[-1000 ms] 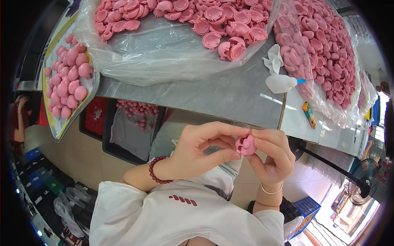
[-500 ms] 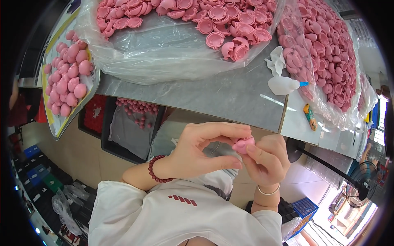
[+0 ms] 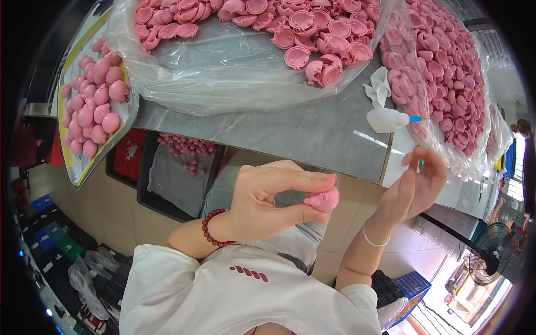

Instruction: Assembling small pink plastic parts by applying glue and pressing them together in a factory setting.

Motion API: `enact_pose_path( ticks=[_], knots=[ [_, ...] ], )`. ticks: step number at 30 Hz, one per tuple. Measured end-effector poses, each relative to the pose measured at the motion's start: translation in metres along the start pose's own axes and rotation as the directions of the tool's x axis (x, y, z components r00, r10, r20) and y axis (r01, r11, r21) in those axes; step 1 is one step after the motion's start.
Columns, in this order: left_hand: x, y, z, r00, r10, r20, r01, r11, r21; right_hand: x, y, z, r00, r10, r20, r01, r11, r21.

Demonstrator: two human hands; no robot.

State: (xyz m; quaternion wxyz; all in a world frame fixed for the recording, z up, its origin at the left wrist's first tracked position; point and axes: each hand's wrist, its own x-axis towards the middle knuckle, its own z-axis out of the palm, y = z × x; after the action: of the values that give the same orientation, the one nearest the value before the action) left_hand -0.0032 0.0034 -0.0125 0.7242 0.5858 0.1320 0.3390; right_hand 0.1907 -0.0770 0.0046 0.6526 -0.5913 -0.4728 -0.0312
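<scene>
My left hand (image 3: pixel 262 198), with a dark red bead bracelet at its wrist, pinches a small round pink plastic ball (image 3: pixel 328 199) between thumb and fingertips. A raised bit shows on the ball's left side. Out to the right, my right hand (image 3: pixel 416 187), wearing a pale bangle, is raised at the table's edge with curled fingers apart. Behind those fingers lies a small green and orange object (image 3: pixel 420 164), mostly hidden. Just above stands a white squeeze bottle (image 3: pixel 385 120), lying on its side with a blue needle tip.
Pink half shells (image 3: pixel 301 21) lie on clear plastic sheeting (image 3: pixel 223 84) across the grey table (image 3: pixel 346 120). A larger heap of shells (image 3: pixel 455 84) fills a bag at right. A yellow-edged tray (image 3: pixel 125 131) holds pink balls. Below are a dark bin (image 3: pixel 146 192) and a fan (image 3: pixel 491 254).
My right hand has let go of the pink ball and moved right and up to the small green and orange object. The ball stays in my left hand, now turned.
</scene>
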Motion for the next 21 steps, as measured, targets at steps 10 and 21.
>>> enact_pose_path(
  ticks=[10,21],
  knots=[
    [0.008,0.009,0.002,0.953,-0.270,0.138,0.298,0.745,-0.597,0.019,0.019,0.006,0.926,0.369,0.083,-0.331,0.897,-0.294],
    [0.013,0.016,0.003,0.854,-0.418,0.310,0.501,0.500,-0.706,0.009,0.011,0.000,0.924,0.378,0.055,-0.382,0.916,0.118]
  ],
)
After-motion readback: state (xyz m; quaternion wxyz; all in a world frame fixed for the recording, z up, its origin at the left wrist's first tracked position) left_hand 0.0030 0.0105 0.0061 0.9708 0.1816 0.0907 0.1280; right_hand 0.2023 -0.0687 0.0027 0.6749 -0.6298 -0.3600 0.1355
